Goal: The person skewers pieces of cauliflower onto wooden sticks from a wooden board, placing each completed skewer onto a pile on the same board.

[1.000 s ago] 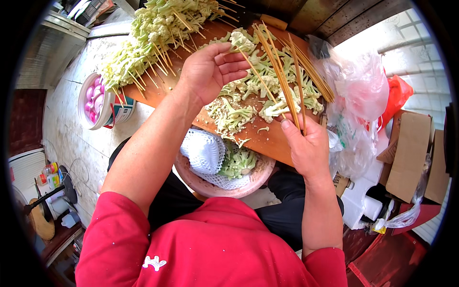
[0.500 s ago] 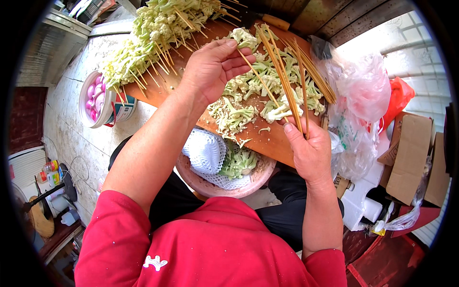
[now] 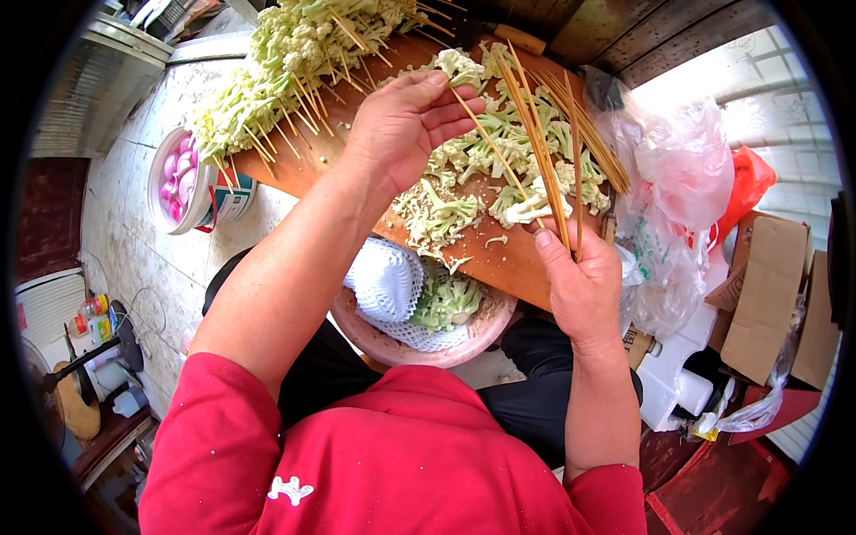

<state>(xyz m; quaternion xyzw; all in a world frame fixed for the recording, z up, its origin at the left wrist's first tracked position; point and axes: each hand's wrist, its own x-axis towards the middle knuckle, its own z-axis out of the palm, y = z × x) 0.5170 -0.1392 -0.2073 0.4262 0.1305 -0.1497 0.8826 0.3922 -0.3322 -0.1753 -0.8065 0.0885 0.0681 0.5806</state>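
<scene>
My left hand (image 3: 401,125) is over the board, thumb and forefinger pinched on a pale cauliflower floret (image 3: 459,66), the other fingers curled below. A thin wooden skewer (image 3: 489,140) slants from that floret down to my right hand (image 3: 584,281). My right hand is closed round the lower ends of several skewers (image 3: 540,152), which fan upward. Just above its thumb is a white floret (image 3: 528,210); I cannot tell whether a skewer runs through it. Cut cauliflower pieces (image 3: 441,214) lie on the orange-brown board (image 3: 508,259) beneath both hands.
Skewered cauliflower (image 3: 236,111) is heaped at the board's far left. More bare skewers (image 3: 599,147) lie on its right side. A bucket of purple onions (image 3: 167,201) stands left. A pink basin (image 3: 489,337) with cauliflower and white netting sits below. Plastic bags (image 3: 678,169) and cardboard (image 3: 765,299) are right.
Both hands have shifted slightly to the right within the view, with the floret and the skewers still held. Nothing has been let go.
</scene>
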